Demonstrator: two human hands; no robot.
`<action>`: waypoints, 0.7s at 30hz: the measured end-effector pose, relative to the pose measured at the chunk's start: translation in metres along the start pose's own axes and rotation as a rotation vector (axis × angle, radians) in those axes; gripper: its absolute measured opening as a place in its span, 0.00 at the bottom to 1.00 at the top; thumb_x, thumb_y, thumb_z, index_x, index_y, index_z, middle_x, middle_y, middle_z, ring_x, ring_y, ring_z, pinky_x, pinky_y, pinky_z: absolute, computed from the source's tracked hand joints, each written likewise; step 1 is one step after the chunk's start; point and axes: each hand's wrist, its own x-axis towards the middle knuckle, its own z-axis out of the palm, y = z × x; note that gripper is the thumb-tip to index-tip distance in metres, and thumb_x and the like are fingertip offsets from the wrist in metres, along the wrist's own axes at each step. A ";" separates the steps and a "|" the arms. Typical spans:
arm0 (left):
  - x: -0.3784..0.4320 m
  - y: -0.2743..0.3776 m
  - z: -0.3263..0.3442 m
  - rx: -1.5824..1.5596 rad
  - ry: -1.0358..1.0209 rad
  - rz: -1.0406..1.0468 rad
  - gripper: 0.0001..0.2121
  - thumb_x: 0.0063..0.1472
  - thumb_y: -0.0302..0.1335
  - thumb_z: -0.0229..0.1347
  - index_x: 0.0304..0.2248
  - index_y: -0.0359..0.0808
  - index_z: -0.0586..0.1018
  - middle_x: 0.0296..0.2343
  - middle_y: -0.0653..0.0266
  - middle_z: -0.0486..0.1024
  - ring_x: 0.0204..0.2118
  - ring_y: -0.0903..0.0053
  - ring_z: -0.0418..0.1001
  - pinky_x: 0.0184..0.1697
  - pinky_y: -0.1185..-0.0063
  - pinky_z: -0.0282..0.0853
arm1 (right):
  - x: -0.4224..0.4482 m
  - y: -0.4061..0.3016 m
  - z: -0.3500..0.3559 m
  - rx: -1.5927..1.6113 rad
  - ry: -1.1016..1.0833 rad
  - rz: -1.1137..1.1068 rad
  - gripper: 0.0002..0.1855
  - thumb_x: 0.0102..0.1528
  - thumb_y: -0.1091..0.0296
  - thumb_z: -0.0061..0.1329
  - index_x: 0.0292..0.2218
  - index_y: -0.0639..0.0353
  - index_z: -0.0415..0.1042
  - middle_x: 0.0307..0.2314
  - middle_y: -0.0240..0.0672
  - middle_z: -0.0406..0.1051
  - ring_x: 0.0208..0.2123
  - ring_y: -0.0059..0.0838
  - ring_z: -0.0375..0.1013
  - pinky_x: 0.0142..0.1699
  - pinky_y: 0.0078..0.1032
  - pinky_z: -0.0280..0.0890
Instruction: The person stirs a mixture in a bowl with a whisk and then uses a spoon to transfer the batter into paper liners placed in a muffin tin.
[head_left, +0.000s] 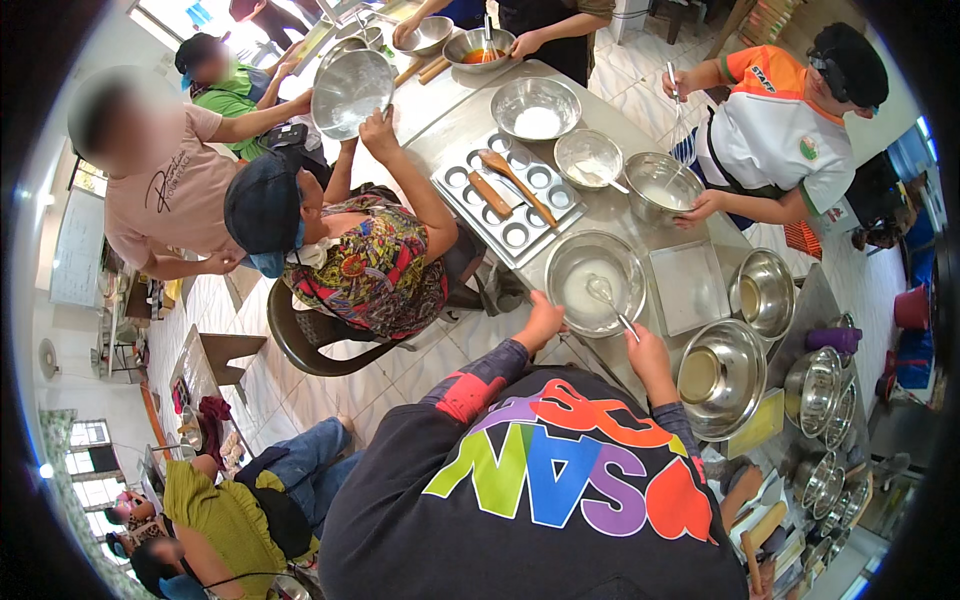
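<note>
A steel mixing bowl (559, 259) stands at the table's near edge with a white liquid mixture inside. My right hand (649, 355) grips the handle of a whisk (602, 291), whose wire head rests in the mixture. My left hand (546, 318) is at the bowl's left rim, thumb and fingers against it. To the bowl's right lies an empty square metal pan (688, 285). Beyond it on the left is a muffin tin (538, 177) with a wooden spoon (517, 184) and another wooden-handled tool (489, 195) lying across it.
Across the table a person holds a whisk over a steel bowl (660, 201). At left, a seated person tilts a large bowl (352, 94). Two bowls with white contents (535, 109) (589, 159) stand farther back. Nested steel bowls (722, 379) stand to my right.
</note>
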 end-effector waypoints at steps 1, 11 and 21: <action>0.001 -0.002 0.001 -0.041 -0.017 0.017 0.22 0.55 0.21 0.46 0.44 0.29 0.47 0.37 0.45 0.63 0.26 0.68 0.72 0.21 0.78 0.74 | -0.002 -0.002 0.000 -0.038 -0.004 -0.002 0.16 0.53 0.57 0.43 0.38 0.58 0.71 0.28 0.52 0.70 0.31 0.51 0.69 0.34 0.39 0.63; -0.007 0.006 0.009 -0.135 -0.112 0.011 0.22 0.56 0.18 0.42 0.46 0.29 0.45 0.34 0.46 0.65 0.20 0.72 0.71 0.21 0.78 0.71 | 0.001 0.005 0.000 -0.165 0.089 0.086 0.14 0.53 0.58 0.42 0.34 0.59 0.71 0.26 0.50 0.70 0.30 0.52 0.69 0.34 0.41 0.63; -0.001 -0.007 0.011 -0.153 -0.096 0.009 0.22 0.55 0.17 0.42 0.46 0.29 0.46 0.32 0.46 0.67 0.19 0.72 0.71 0.21 0.77 0.72 | -0.005 0.003 -0.004 -0.212 0.108 0.053 0.14 0.53 0.57 0.42 0.31 0.59 0.71 0.23 0.51 0.70 0.27 0.53 0.69 0.31 0.44 0.63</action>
